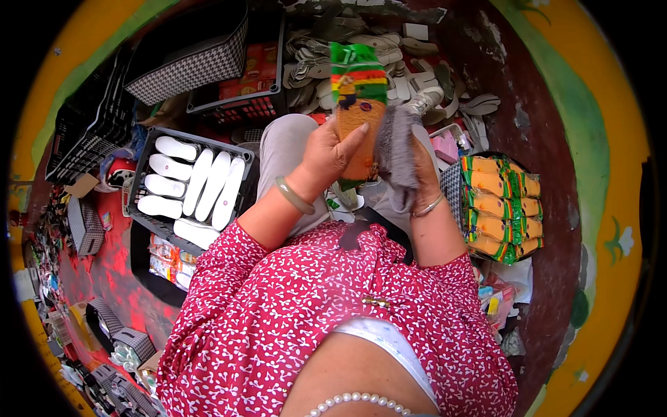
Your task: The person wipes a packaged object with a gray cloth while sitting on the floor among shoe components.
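Note:
My left hand [328,154] is closed round a packaged insole [363,124] in a green, yellow and red wrapper, its tan surface facing up and the thumb across its front. Right beside it, my right hand [425,170] grips a grey cloth [397,154], blurred by motion, against the pack's right side. Some of the right fingers are hidden by the cloth. To the right, similar packaged insoles [490,208] lie stacked in two columns on a houndstooth basket [455,189]. A dark crate [208,142] at the left holds several white insoles [197,184].
Loose soles and insoles [410,66] are heaped on the floor ahead. A houndstooth bin [191,73] and a black crate [278,101] with red packs stand far left. Below the insole crate lie wrapped packs [170,258]. Small goods and baskets [132,344] crowd the lower left.

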A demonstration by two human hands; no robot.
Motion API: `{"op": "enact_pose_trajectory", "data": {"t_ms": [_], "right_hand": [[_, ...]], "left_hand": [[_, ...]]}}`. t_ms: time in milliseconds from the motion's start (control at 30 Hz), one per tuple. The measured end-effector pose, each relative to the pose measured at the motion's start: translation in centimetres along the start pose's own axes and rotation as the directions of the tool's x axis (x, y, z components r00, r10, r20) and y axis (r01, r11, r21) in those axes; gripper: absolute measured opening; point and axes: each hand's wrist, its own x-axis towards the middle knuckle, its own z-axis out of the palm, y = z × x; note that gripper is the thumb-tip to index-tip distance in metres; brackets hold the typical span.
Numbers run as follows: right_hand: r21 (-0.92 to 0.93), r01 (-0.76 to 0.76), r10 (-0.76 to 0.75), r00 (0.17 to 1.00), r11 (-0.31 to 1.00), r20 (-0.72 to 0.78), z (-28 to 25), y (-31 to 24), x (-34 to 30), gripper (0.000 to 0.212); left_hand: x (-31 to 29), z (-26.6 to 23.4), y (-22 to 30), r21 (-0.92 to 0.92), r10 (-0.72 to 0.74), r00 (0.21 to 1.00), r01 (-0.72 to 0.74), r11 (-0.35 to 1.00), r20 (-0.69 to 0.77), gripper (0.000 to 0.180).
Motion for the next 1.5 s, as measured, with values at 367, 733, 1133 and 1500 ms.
{"op": "enact_pose_trajectory", "data": {"t_ms": [367,733,1133,1500], "right_hand": [[-0.789,0.293,-0.441,0.897,0.54,0.032,0.8,1.3,-0.3,0.029],[-0.541,0.367,-0.335,0.928,0.757,0.161,-0.2,0.9,-0.5,0.034],[-0.449,0.084,0.058,0.954,0.89,0.293,-0.8,-2.2,-1.9,0.032],[-0.593,-0.022,0.177,0.963,0.805,0.205,-0.3,-4.2,-1.7,0.027]], "left_hand": [[-0.5,0.3,-0.2,-0.056,-0.024,0.997,0.028,0.998,0.08,0.028],[-1.1,0.1,1.2,-0.322,-0.204,0.949,0.276,0.905,0.241,0.035],[-1.3,-0.1,2.2,-0.259,-0.248,0.92,0.33,0.908,0.302,0.036],[-1.1,0.3,1.5,-0.251,-0.199,0.964,0.239,0.938,0.175,0.033]]}}
